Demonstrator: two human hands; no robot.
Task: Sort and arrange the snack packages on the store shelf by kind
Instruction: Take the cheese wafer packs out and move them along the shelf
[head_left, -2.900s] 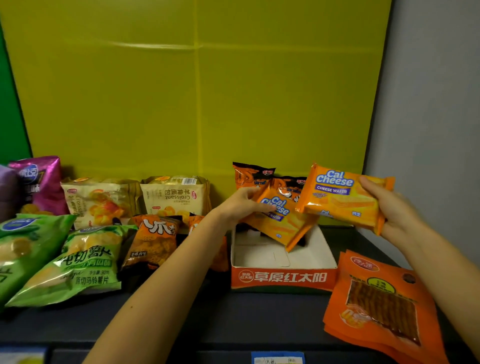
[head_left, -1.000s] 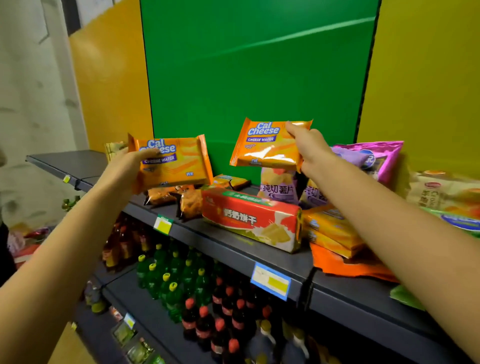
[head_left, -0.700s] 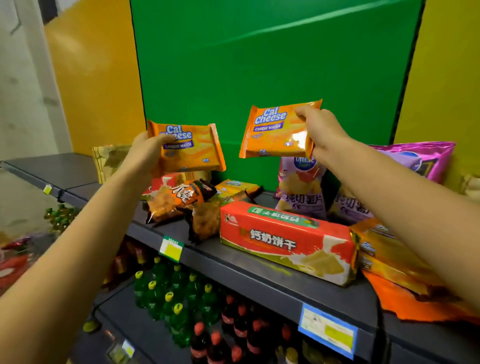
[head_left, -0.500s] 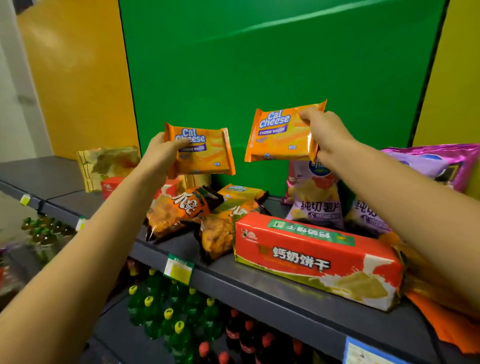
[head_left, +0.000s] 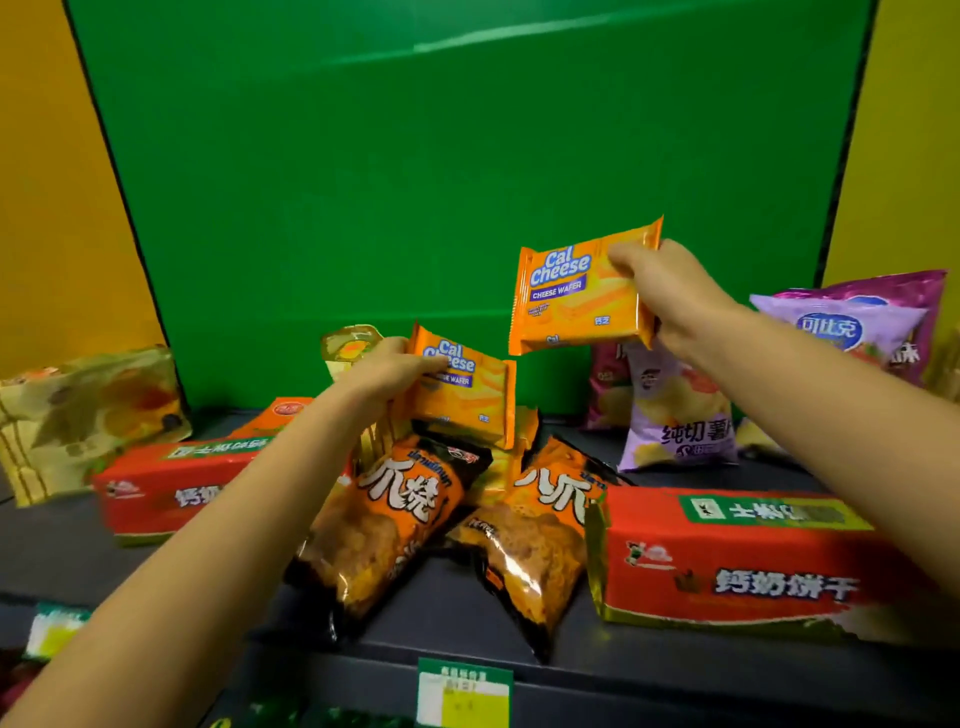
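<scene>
My left hand (head_left: 387, 371) grips an orange Cal Cheese wafer pack (head_left: 467, 395) by its left edge, low over the shelf, just above two orange-black snack bags (head_left: 384, 525) (head_left: 530, 540). More orange wafer packs (head_left: 524, 431) lie behind it, mostly hidden. My right hand (head_left: 670, 296) holds a second Cal Cheese pack (head_left: 576, 296) by its right edge, higher up in front of the green back panel.
A red biscuit box (head_left: 737, 561) lies at the front right, another (head_left: 171, 483) at the left. Purple chip bags (head_left: 675, 415) (head_left: 857, 322) stand at the back right, a gold-wrapped pack (head_left: 88, 410) at the far left. The dark shelf (head_left: 447, 613) carries a price tag (head_left: 462, 696).
My left hand has lowered its wafer pack toward the packs behind the orange-black bags. My right hand still holds its pack up. The view has shifted to face the green panel.
</scene>
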